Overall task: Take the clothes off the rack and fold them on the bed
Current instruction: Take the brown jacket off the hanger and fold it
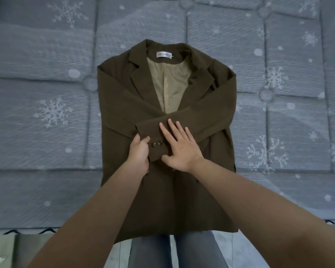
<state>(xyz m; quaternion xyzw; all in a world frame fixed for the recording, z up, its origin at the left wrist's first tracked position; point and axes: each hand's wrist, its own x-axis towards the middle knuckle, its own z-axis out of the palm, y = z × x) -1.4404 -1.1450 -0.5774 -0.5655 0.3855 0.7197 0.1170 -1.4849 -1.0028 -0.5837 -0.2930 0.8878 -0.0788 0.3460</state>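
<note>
A dark brown blazer [124,105] with a tan lining lies face up on the bed [46,74], collar away from me, its hem hanging over the near edge. Its right-side sleeve [207,120] is folded across the front, the cuff with two buttons near the middle. My left hand [138,151] grips the end of that cuff with curled fingers. My right hand [179,147] lies flat on the sleeve just beside it, fingers straight and spread, pressing the cloth down.
The bed is a grey quilted mattress with white snowflake prints, spreading wide to the left, right and beyond the blazer. My legs in grey jeans [182,252] stand against the near edge. The rack is out of view.
</note>
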